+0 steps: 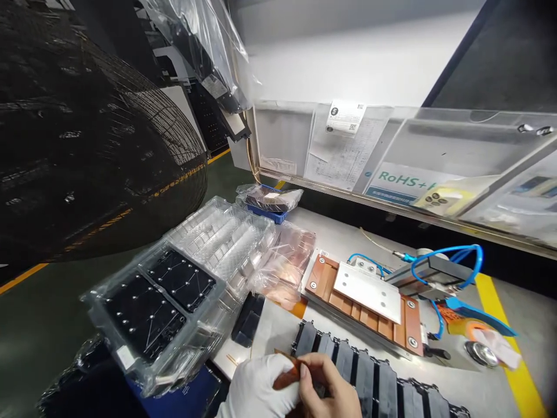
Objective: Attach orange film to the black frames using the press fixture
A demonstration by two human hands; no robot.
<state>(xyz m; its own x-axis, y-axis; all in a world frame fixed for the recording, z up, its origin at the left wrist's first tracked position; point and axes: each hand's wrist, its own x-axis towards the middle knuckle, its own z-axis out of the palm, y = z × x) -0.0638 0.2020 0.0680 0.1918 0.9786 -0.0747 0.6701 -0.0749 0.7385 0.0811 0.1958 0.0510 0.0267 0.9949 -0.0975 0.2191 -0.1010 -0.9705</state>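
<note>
My left hand (259, 386), in a white glove, is closed at the bottom centre. Beside it my bare right hand (328, 389) has its thumb and fingers pinched together. Between them they hold a thin, brown-orange piece of film (286, 380); the fingers cover much of it. Just behind and to the right of my hands lies a row of black parts with flat grey tops (369, 371). Farther back sits a copper-coloured fixture (322, 276) with a white plate (368, 293) on it.
Stacked clear plastic trays (217, 232) hold black panels (143, 313) at left, near a fan guard (174, 128). A black phone-like object (248, 319) lies beside a bag of copper-coloured sheets (287, 261). Blue hoses (476, 261) and tape rolls (465, 328) are at right.
</note>
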